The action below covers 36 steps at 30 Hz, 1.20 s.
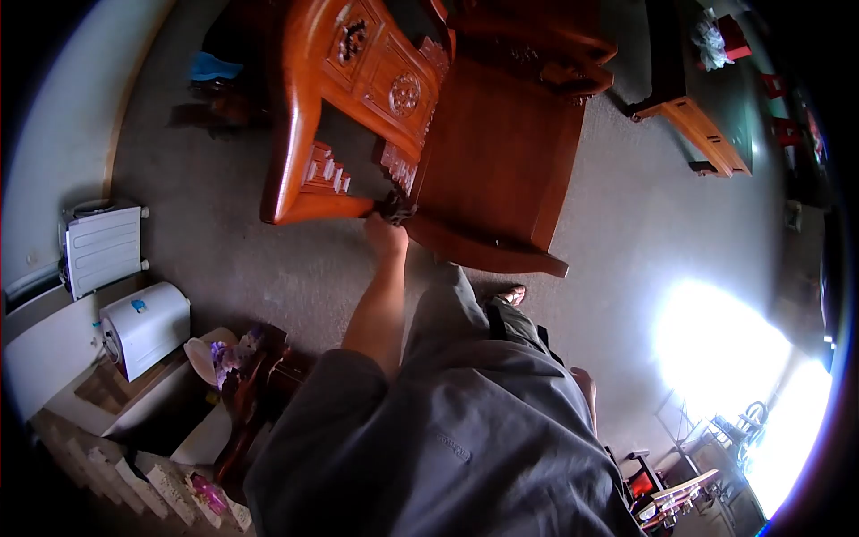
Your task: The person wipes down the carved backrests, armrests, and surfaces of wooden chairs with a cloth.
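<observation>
A carved reddish-brown wooden armchair stands in front of me, with a broad flat seat and a backrest with carved panels on its left. My left hand reaches out to the near corner where backrest and seat meet. Its fingers are closed on a dark crumpled cloth, pressed against the wood there. At my side, by the hem of the grey shirt, a little of my right hand shows; its fingers are hidden.
To the left are a white panel heater and a white cylindrical tank. Another wooden piece of furniture stands at upper right. Dark carved wood is close by my left side. Bright light falls on the grey floor at right.
</observation>
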### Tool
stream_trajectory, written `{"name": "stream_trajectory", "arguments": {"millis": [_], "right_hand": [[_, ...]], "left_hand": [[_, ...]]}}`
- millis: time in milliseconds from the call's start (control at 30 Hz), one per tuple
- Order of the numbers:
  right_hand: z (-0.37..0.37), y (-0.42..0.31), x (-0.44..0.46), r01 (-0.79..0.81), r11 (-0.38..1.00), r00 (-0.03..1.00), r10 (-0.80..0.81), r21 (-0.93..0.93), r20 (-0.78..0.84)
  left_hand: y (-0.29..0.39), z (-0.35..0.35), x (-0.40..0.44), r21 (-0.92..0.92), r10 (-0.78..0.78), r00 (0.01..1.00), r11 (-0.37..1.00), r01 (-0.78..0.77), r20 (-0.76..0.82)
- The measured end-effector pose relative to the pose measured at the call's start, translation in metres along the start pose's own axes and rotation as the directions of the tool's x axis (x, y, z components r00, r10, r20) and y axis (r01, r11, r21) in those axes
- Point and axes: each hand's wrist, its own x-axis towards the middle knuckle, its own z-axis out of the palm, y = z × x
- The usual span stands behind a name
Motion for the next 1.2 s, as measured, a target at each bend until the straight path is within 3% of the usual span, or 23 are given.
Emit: {"name": "stream_trajectory", "arguments": {"millis": [33,100,133,233,267,333,367,433,500,533,567,633,733,833,867,900,967,1067,1200], "right_hand": [[-0.001,-0.009,-0.003,0.010,1.000,1.000,-0.009,0.015,-0.014],[-0.005,-0.026,-0.003,0.041,0.998,0.998,-0.039,0.041,-0.040],[-0.003,-0.018,0.006,0.073,0.997,0.997,-0.072,0.037,-0.028],[0.019,0.013,0.035,0.013,0.990,0.995,-0.027,-0.141,-0.095],[0.020,0.018,0.039,0.007,0.986,0.995,-0.025,-0.169,-0.101],[0.011,0.006,0.041,0.033,0.984,0.996,-0.047,-0.176,-0.078],[0.003,-0.002,0.042,0.056,0.983,0.995,-0.069,-0.177,-0.069],[-0.006,-0.014,0.043,0.103,0.978,0.992,-0.113,-0.182,-0.047],[-0.017,-0.030,0.045,0.144,0.971,0.988,-0.153,-0.189,-0.036],[-0.022,-0.037,0.046,0.163,0.968,0.985,-0.172,-0.192,-0.033],[-0.027,-0.044,0.048,0.185,0.963,0.980,-0.195,-0.195,-0.035],[-0.037,-0.061,0.052,0.232,0.952,0.970,-0.243,-0.199,-0.030],[-0.039,-0.082,0.069,0.191,0.980,0.980,-0.193,-0.055,-0.042],[-0.025,-0.086,0.064,0.259,0.964,0.957,-0.246,0.067,-0.155],[-0.011,-0.070,0.075,0.377,0.922,0.905,-0.387,-0.091,-0.175],[0.007,-0.037,0.097,0.535,0.795,0.803,-0.583,-0.285,-0.120],[0.002,-0.061,0.057,0.373,0.849,0.923,-0.379,-0.374,0.061],[0.018,-0.013,0.034,0.386,0.912,0.922,-0.379,-0.137,0.076],[0.021,0.000,0.024,0.280,0.957,0.959,-0.276,-0.076,0.066]], "left_hand": [[0.005,-0.006,0.005,-0.341,-0.154,0.981,0.922,0.185,0.115],[0.012,-0.028,-0.013,-0.380,-0.344,0.935,0.879,0.288,-0.087],[0.005,-0.045,-0.013,-0.354,-0.334,0.933,0.896,0.268,-0.137],[-0.010,-0.100,-0.019,-0.277,-0.054,0.964,0.961,-0.021,-0.260],[0.032,-0.129,-0.039,-0.431,-0.079,0.973,0.902,-0.023,-0.218],[0.076,-0.171,-0.059,-0.576,0.020,0.959,0.796,-0.185,-0.281],[0.095,-0.193,-0.065,-0.566,0.164,0.933,0.757,-0.327,-0.320],[0.164,-0.224,-0.077,-0.531,0.319,0.831,0.652,-0.542,-0.455],[0.196,-0.226,-0.053,-0.420,0.367,0.753,0.658,-0.625,-0.546],[0.218,-0.233,-0.041,-0.085,0.533,0.672,0.748,-0.659,-0.515],[0.235,-0.237,-0.031,0.262,0.675,0.605,0.730,-0.631,-0.423],[0.255,-0.227,-0.017,0.650,0.654,0.740,0.633,-0.420,-0.158],[0.254,-0.201,-0.010,0.668,0.685,0.702,0.617,-0.416,-0.195],[0.264,-0.184,0.002,0.716,0.729,0.659,0.559,-0.419,-0.184],[0.268,-0.179,0.010,0.725,0.740,0.646,0.548,-0.416,-0.188],[0.275,-0.173,0.019,0.708,0.732,0.648,0.570,-0.417,-0.208],[0.299,-0.159,0.040,0.669,0.716,0.650,0.615,-0.417,-0.253],[0.349,-0.154,0.065,0.578,0.669,0.688,0.691,-0.434,-0.283],[0.402,-0.147,0.099,0.603,0.643,0.717,0.693,-0.395,-0.269]]}}
